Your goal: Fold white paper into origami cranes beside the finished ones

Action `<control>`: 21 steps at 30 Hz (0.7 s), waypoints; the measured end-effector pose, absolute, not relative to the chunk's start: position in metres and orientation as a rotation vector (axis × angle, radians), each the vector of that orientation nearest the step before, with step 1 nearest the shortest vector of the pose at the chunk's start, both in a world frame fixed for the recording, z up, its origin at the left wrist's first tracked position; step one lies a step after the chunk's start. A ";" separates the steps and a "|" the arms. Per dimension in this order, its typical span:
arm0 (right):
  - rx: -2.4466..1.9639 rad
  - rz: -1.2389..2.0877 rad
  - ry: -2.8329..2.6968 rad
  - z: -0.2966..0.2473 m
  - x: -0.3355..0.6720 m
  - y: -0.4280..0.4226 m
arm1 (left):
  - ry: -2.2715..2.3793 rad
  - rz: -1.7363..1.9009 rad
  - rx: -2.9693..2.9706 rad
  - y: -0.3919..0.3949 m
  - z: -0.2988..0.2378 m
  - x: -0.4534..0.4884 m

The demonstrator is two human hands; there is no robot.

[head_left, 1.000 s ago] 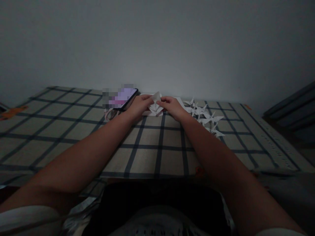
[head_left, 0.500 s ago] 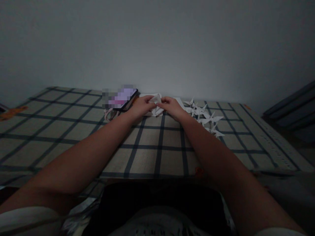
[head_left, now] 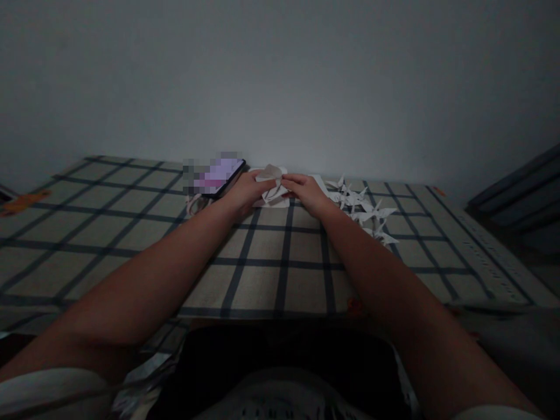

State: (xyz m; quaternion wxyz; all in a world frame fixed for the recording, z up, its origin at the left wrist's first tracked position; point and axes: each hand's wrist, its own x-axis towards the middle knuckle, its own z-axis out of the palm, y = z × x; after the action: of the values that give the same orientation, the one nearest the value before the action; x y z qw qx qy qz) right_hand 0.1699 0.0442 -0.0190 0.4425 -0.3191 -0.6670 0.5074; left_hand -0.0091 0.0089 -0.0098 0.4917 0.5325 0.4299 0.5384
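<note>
Between my hands is a partly folded piece of white paper [head_left: 272,173], one flap standing up at its top. My left hand [head_left: 250,189] grips its left side, thumb lying across the front. My right hand [head_left: 304,189] pinches the right edge with thumb and forefinger. Beneath lies more white paper [head_left: 280,203], flat on the checked tablecloth [head_left: 262,286]. Several folded white paper cranes [head_left: 365,213] sit in a cluster to the right of my right hand.
A phone [head_left: 221,175] with a lit, blurred screen leans left of my left hand, a pale cord [head_left: 195,204] beside it. Behind the table rises a plain wall [head_left: 280,81]. An orange patch [head_left: 26,202] shows at the far left of the cloth.
The folded paper has tilted and shifted slightly left, its upper flap now leaning toward my left hand. My right fingers have straightened a little along its edge. Phone and cranes stay put.
</note>
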 end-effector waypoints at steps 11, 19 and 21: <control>-0.733 1.179 -1.791 -0.015 0.170 0.041 | 1.102 1.303 1.445 0.010 -0.009 -0.012; -0.792 1.145 -1.751 -0.015 0.173 0.043 | 1.111 1.267 1.347 0.006 -0.006 -0.005; -0.793 1.122 -1.770 -0.016 0.173 0.044 | 1.112 1.252 1.387 0.004 -0.005 -0.004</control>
State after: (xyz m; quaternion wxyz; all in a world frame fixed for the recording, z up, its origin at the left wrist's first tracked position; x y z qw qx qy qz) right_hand 0.1729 0.0443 -0.0160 0.4352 -0.3187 -0.7111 0.4509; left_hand -0.0041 0.0044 -0.0046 0.4650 0.5649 0.4527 0.5097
